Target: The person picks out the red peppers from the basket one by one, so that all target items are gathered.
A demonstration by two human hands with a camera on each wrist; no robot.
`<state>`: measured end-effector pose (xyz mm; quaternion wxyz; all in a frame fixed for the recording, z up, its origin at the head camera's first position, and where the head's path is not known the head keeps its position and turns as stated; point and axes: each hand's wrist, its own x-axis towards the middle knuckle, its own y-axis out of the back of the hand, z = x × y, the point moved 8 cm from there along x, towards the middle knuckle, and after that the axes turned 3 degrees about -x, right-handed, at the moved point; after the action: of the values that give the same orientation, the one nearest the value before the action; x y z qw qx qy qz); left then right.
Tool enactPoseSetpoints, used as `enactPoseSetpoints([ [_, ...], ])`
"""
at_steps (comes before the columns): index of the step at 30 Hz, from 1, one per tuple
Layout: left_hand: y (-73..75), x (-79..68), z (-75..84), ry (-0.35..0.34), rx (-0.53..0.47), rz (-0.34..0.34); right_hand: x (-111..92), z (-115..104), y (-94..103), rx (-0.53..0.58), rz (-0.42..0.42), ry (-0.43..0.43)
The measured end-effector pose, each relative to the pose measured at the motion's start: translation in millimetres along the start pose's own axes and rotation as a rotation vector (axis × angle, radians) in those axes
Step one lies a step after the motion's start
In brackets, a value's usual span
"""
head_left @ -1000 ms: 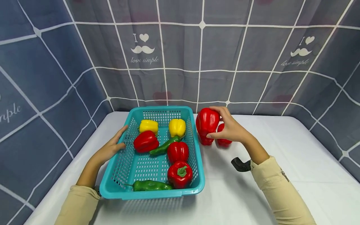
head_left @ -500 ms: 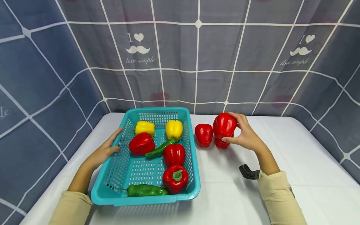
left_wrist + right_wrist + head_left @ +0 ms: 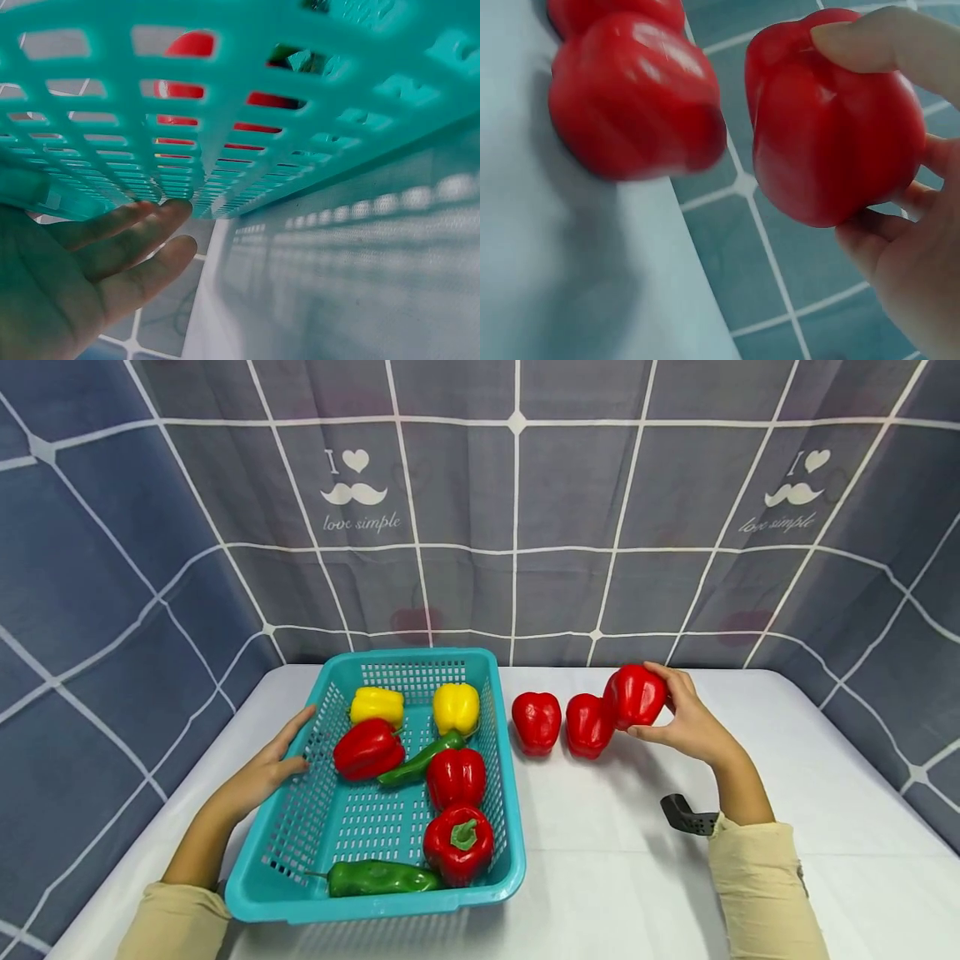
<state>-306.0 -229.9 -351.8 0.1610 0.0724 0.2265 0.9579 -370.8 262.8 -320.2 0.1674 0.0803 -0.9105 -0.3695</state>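
A red bell pepper (image 3: 635, 696) is gripped between the thumb and fingers of my right hand (image 3: 693, 724), above the back of the table; in the right wrist view this pepper (image 3: 832, 127) is off the white surface. Just to its left, two more red bell peppers rest on the table, the nearer one (image 3: 588, 727) beside the farther one (image 3: 536, 723). My left hand (image 3: 258, 779) lies along the left side of a teal basket (image 3: 512, 827). In the left wrist view, its extended fingers (image 3: 150, 277) lie by the outside of the perforated wall.
Inside the basket are yellow bell peppers (image 3: 456, 708), several red bell peppers (image 3: 459, 845) and long green peppers (image 3: 384, 877). A grey checked cloth (image 3: 570, 593) walls in the white table (image 3: 592, 860) at the back and sides.
My right hand has carried its pepper rightward, away from the basket, past the two peppers on the table. The basket and left hand appear slightly farther left and lower as the view shifted.
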Motion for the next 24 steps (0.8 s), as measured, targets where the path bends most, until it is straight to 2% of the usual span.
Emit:
enactPoseSetpoints([
  [10, 0.4, 0.0, -2.6, -0.012, -0.001, -0.010, -7.9, 32.8, 8.1, -0.024, -0.035, -0.098],
  [24, 0.8, 1.5, -2.8, 0.003, -0.010, -0.010, -11.8, 52.8, -1.6, -0.055, -0.153, -0.161],
])
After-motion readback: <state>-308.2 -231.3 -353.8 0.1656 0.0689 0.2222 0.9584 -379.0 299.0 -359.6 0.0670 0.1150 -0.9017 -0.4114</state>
